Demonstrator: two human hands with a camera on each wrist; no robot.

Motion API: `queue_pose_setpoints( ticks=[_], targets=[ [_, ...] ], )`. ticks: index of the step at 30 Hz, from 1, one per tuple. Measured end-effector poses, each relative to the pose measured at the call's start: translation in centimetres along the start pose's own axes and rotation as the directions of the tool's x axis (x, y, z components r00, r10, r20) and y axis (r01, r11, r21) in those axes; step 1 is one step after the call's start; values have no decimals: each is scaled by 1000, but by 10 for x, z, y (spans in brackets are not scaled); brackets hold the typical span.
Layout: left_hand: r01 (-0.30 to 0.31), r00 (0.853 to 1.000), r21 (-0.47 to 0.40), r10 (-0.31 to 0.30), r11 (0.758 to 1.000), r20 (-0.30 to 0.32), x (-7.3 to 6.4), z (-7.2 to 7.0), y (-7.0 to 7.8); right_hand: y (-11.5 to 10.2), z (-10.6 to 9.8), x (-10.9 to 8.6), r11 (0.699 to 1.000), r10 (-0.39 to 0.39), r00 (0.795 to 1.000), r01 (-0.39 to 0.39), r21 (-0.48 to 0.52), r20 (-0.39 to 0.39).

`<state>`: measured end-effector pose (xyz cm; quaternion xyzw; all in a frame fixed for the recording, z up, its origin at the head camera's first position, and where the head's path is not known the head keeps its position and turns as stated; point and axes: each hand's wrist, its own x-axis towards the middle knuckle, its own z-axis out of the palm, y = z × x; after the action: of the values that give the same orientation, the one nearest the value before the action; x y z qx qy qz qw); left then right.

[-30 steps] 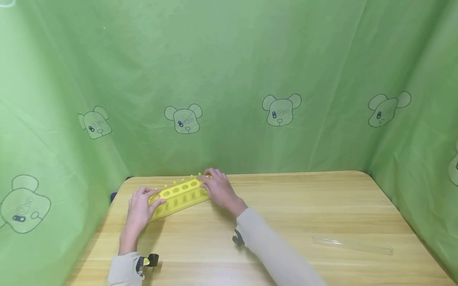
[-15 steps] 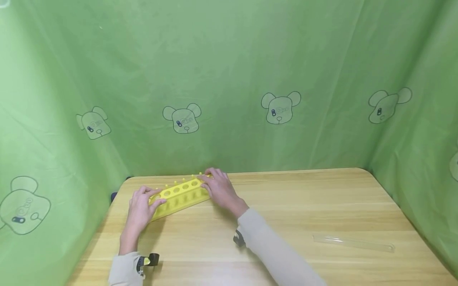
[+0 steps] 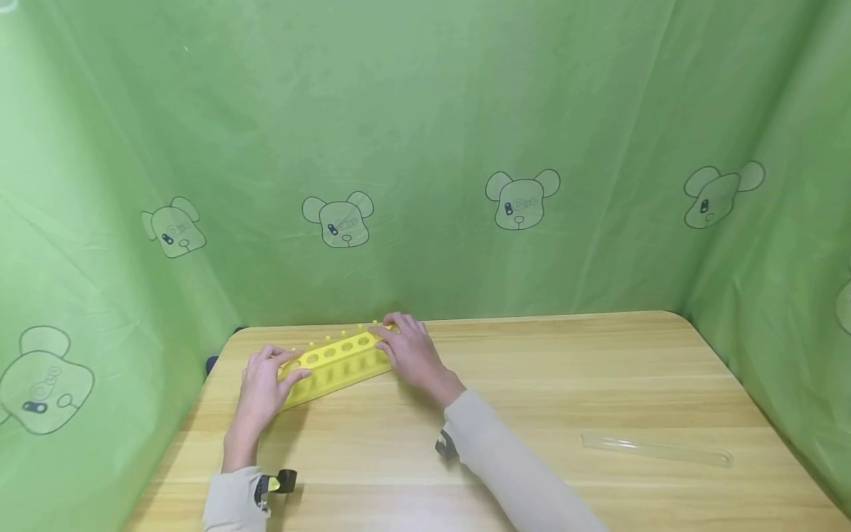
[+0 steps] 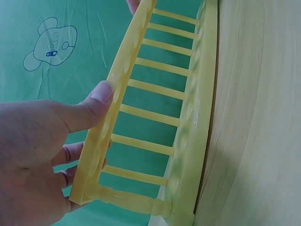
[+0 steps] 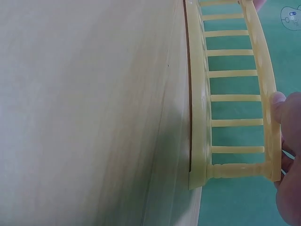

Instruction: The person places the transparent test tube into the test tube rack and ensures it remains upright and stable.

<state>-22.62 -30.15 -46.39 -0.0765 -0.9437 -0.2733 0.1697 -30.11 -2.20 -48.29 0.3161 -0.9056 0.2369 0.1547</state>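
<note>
A yellow plastic test tube rack [image 3: 335, 363] stands at the back left of the table, set at a slant with its right end farther back. It has a row of round holes along its top and a row of pegs behind. My left hand [image 3: 261, 388] grips the left end of the top bar, thumb in front and fingers behind, as the left wrist view shows on the rack [image 4: 160, 147]. At the right end, my right hand [image 3: 414, 353] grips the same bar [image 5: 264, 70]. A clear glass test tube [image 3: 654, 449] lies on the table at the right, apart from both hands.
The wooden table [image 3: 532, 384] ends at the back against a green curtain [image 3: 425, 148] printed with bear faces. Green curtain also hangs on both sides. Black wrist cameras [image 3: 287, 481] sit on the sleeves.
The rack and both hands have shifted very slightly to the right. Both hands keep their hold, and the test tube lies where it was.
</note>
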Motion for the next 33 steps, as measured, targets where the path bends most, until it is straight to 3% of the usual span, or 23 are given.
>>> queue_pose_setpoints(
  ticks=[17,27,33],
  targets=[
    [-5,1000,-18,5,1000,5,0,0,7,1,-4,-8,999,21,999,-21,33,-27],
    [11,1000,-28,-10,1000,28,1,0,10,3,-4,-12,1000,1,999,-2,-26,-42],
    [-14,1000,-30,14,999,9,0,0,13,3,-6,-15,1000,17,999,-18,-25,-36]
  ],
)
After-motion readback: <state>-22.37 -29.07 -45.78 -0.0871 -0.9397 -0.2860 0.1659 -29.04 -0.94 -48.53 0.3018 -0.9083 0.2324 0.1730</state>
